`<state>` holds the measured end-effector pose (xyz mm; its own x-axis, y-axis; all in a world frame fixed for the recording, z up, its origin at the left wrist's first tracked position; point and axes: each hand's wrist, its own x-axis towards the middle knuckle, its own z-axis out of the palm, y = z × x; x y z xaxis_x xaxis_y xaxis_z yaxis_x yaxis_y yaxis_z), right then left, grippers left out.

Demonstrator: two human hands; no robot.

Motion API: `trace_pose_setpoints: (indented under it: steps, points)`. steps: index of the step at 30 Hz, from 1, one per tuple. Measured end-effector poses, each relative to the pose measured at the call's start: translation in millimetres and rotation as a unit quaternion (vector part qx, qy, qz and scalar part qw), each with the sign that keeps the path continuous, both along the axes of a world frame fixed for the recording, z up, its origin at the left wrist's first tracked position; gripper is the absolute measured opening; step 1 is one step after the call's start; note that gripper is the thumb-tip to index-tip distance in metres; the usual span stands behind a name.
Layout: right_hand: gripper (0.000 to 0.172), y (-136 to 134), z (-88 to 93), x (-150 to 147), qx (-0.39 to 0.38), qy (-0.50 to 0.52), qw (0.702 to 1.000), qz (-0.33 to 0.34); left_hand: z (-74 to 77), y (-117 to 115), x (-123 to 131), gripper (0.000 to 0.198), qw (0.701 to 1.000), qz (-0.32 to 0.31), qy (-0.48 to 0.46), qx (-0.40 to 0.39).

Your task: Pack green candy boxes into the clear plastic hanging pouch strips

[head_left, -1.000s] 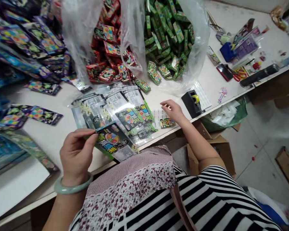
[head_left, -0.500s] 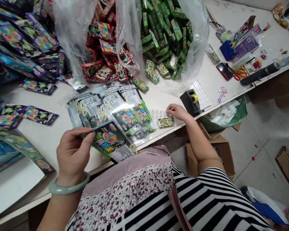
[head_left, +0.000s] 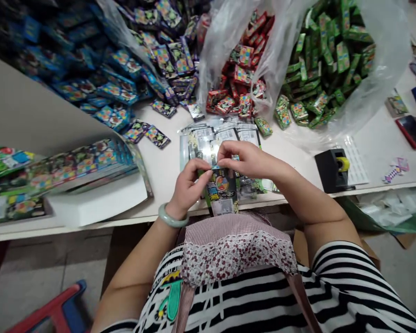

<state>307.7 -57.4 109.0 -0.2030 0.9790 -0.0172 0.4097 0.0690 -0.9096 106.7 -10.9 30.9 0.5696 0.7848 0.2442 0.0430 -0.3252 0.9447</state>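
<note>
Both hands meet over the table's front edge on one dark printed plastic packet (head_left: 221, 190) that hangs upright. My left hand (head_left: 188, 187), with a green bangle at the wrist, pinches the packet's top left corner. My right hand (head_left: 247, 158) pinches the top edge from the right; I cannot tell if it holds something small there. Beneath them lies a stack of clear printed packets (head_left: 211, 136) on the white table (head_left: 166, 166).
Two clear bags hold small red boxes (head_left: 241, 88) and green boxes (head_left: 319, 69). Blue and purple boxes (head_left: 125, 69) are heaped at the back left. A black tape dispenser (head_left: 331, 169) stands at the right. Filled packets (head_left: 65, 169) lie stacked on the left.
My right hand left the small box near the table edge and came over to the packet. My left hand lifted the packet toward the middle. The view swung left.
</note>
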Motion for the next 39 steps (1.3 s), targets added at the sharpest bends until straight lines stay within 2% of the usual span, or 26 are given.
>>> trace_pose_setpoints:
  steps: [3, 6, 10, 13, 17, 18, 20, 22, 23, 25, 26, 27, 29, 30, 31, 32, 33, 35, 36, 37, 39]
  points:
    - [0.01, 15, -8.9, -3, -0.042, -0.037, 0.998, 0.017, -2.8, 2, -3, 0.021, 1.0, -0.006, -0.014, 0.012]
    - [0.009, 19, -11.1, -3, -0.075, -0.057, 0.995, 0.021, -7.0, 5, -1, 0.022, 0.999, -0.007, -0.026, 0.026]
    - [0.009, 19, -7.8, -3, -0.083, -0.076, 0.993, 0.017, -10.3, 3, 7, 0.026, 0.999, 0.022, -0.02, 0.037]
    - [0.009, 21, -9.9, -3, -0.089, -0.083, 0.993, 0.014, -10.1, 2, 12, 0.023, 0.998, 0.044, -0.02, 0.047]
    - [0.011, 26, -24.4, -1, -0.134, -0.013, 0.991, -0.015, -10.2, 2, 11, 0.017, 0.997, 0.033, -0.039, 0.056]
    - [0.012, 27, -29.3, 0, -0.177, 0.026, 0.984, -0.017, -10.8, 0, 9, 0.017, 0.997, 0.035, -0.042, 0.049]
    - [0.014, 27, -38.0, 1, -0.292, 0.108, 0.95, -0.006, -12.6, -5, 4, 0.023, 0.998, 0.034, -0.046, 0.005]
    - [0.018, 26, -43.0, 3, -0.375, 0.171, 0.911, 0.007, -14.1, -16, -4, 0.036, 0.996, -0.013, -0.044, -0.075]
    - [0.02, 25, -43.7, 5, -0.391, 0.192, 0.9, 0.01, -14.4, -21, -9, 0.04, 0.991, -0.046, -0.041, -0.115]
    - [0.024, 22, -42.2, 9, -0.383, 0.222, 0.896, 0.006, -12.5, -31, -23, 0.039, 0.983, -0.091, -0.031, -0.158]
    - [0.026, 21, -40.7, 12, -0.369, 0.235, 0.899, 0.001, -9.8, -33, -33, 0.038, 0.985, -0.081, -0.028, -0.152]
    - [0.029, 20, -39.3, 15, -0.347, 0.245, 0.905, -0.012, -5.6, -33, -46, 0.038, 0.991, -0.045, -0.029, -0.124]
    - [0.033, 20, -38.4, 21, -0.288, 0.257, 0.921, -0.055, 7.1, -24, -78, 0.038, 0.996, 0.092, -0.022, -0.004]
    - [0.034, 19, -39.4, 23, -0.26, 0.257, 0.928, -0.079, 15.0, -16, -97, 0.037, 0.981, 0.177, -0.013, 0.078]
    - [0.036, 19, -41.3, 24, -0.237, 0.25, 0.934, -0.098, 23.2, -4, -118, 0.037, 0.946, 0.275, 0.011, 0.169]
    - [0.037, 19, -44.2, 24, -0.221, 0.238, 0.939, -0.11, 30.9, 9, -139, 0.038, 0.895, 0.363, 0.045, 0.256]
    - [0.038, 18, -47.7, 23, -0.21, 0.221, 0.945, -0.115, 37.2, 25, -160, 0.039, 0.871, 0.398, 0.056, 0.283]
    - [0.038, 17, -55.8, 18, -0.195, 0.177, 0.959, -0.103, 42.9, 58, -194, 0.04, 0.856, 0.41, 0.082, 0.304]
    - [0.037, 16, -60.0, 14, -0.186, 0.152, 0.967, -0.089, 41.4, 75, -207, 0.04, 0.856, 0.395, 0.119, 0.31]
    - [0.036, 15, -64.3, 11, -0.176, 0.126, 0.974, -0.072, 37.2, 89, -217, 0.04, 0.834, 0.377, 0.215, 0.34]
    - [0.034, 14, -72.7, 6, -0.159, 0.076, 0.984, -0.038, 22.8, 109, -228, 0.039, 0.831, 0.358, 0.262, 0.335]
